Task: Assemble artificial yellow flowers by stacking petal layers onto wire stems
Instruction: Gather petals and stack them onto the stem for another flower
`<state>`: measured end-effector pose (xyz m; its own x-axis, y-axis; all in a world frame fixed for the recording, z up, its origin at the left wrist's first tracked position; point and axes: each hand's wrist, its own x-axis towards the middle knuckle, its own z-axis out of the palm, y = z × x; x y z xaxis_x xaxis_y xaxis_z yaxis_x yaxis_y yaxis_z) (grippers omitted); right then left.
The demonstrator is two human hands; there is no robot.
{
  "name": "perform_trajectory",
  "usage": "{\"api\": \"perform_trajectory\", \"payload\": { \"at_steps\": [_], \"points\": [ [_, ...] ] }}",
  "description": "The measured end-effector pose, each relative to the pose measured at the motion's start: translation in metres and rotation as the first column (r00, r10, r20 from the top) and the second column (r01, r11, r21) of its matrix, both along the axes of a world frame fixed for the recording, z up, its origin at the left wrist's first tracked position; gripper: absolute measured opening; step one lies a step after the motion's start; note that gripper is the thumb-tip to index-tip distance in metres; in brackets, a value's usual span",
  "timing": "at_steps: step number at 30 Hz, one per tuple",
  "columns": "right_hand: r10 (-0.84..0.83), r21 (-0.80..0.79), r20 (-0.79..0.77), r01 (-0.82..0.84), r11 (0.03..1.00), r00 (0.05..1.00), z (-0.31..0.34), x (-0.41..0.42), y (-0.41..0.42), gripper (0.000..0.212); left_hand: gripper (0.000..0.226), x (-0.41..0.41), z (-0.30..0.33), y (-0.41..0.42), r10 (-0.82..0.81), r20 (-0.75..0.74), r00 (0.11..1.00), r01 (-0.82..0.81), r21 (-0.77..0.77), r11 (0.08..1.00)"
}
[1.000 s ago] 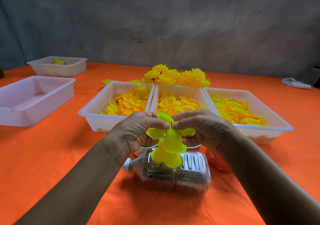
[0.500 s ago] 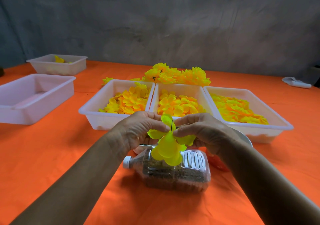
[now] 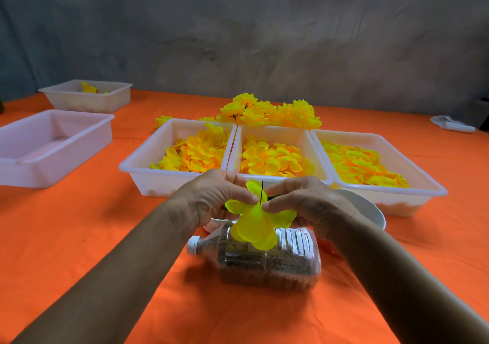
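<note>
More of the wire stem (image 3: 262, 191) now pokes above the petal layer (image 3: 254, 226) than before. Left hand (image 3: 214, 200) and right hand (image 3: 304, 203) pinch the layer over the bottle (image 3: 267, 260).

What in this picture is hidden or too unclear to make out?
Head view:
- Wire stem: only its tip shows; petal layers and both hands hide the rest.
- Left hand and right hand: fingertips hidden by petals.
- White bowl: contents blocked by the right hand.
- White object far right: too small to identify.
</note>
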<state>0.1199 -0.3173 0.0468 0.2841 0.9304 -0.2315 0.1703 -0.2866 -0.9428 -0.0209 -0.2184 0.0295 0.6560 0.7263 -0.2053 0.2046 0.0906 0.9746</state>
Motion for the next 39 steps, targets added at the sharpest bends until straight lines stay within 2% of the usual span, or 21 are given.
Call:
{"api": "perform_trajectory", "payload": {
  "at_steps": [11,14,17,21,26,33,39],
  "points": [
    [-0.011,-0.013,-0.037,0.011,1.0,0.999,0.0,0.001,0.001,0.02,0.026,0.001,0.003,0.001,-0.014,-0.002,1.0,0.014,-0.017,1.0],
    [-0.033,-0.01,-0.011,0.033,0.999,0.999,-0.001,0.002,0.0,0.019,0.037,0.002,0.004,0.002,-0.014,-0.023,1.0,0.014,-0.018,1.0],
    [-0.031,-0.013,0.026,0.031,0.999,0.999,-0.002,0.0,0.0,0.017,0.036,0.003,0.004,0.002,-0.012,-0.039,0.999,0.011,-0.012,1.0],
    [-0.035,0.003,0.019,0.035,0.999,0.999,-0.002,0.0,0.002,0.02,0.024,0.005,0.005,0.005,-0.02,-0.061,0.998,0.023,0.052,0.998],
    [-0.045,0.001,0.089,0.045,0.999,0.995,-0.004,-0.005,0.0,0.023,0.032,0.006,0.001,0.005,-0.018,-0.116,0.993,0.032,0.12,0.992],
    [-0.061,0.009,0.09,0.061,0.998,0.994,-0.005,-0.002,-0.003,0.02,0.043,0.005,-0.002,0.006,-0.005,-0.112,0.994,0.014,0.084,0.996],
    [-0.062,-0.006,0.081,0.063,0.998,0.995,-0.011,-0.001,-0.001,0.02,0.039,0.004,-0.003,0.008,-0.038,-0.135,0.99,0.046,0.05,0.998]
  ]
}}
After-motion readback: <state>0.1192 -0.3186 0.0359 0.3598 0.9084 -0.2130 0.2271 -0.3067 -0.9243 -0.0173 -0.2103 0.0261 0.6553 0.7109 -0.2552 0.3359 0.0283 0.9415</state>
